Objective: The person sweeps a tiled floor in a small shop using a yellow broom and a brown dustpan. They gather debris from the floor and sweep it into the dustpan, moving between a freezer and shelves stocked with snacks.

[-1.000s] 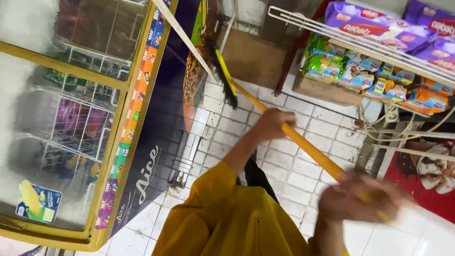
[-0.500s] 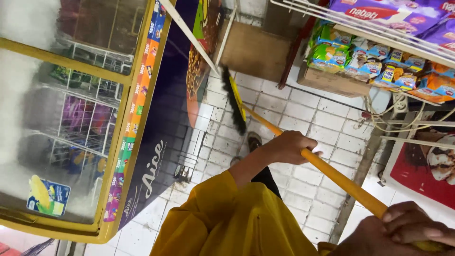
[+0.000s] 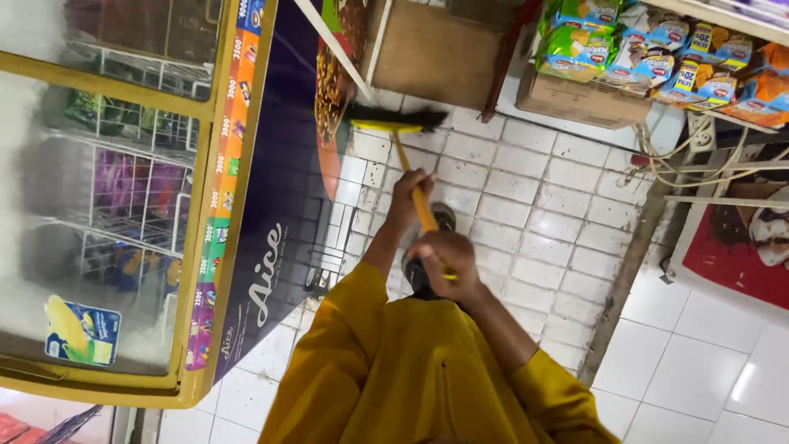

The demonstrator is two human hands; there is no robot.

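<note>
Broom [image 3: 397, 125], yellow-handled with dark bristles, is resting on the white tiled floor [image 3: 534, 205] at twelve o'clock from the person, in front of a brown cardboard box [image 3: 436, 49]. Both arms in mustard-yellow sleeves are reaching forward; the left hand [image 3: 409, 196] is clenching the smooth shaft higher up toward the head, while the right hand [image 3: 444, 259] is wrapping its fingers tightly around the lower end. At nine o'clock is standing a glass-topped chest freezer [image 3: 123, 205]; snack packets [image 3: 649, 57] are lying at two o'clock.
</note>
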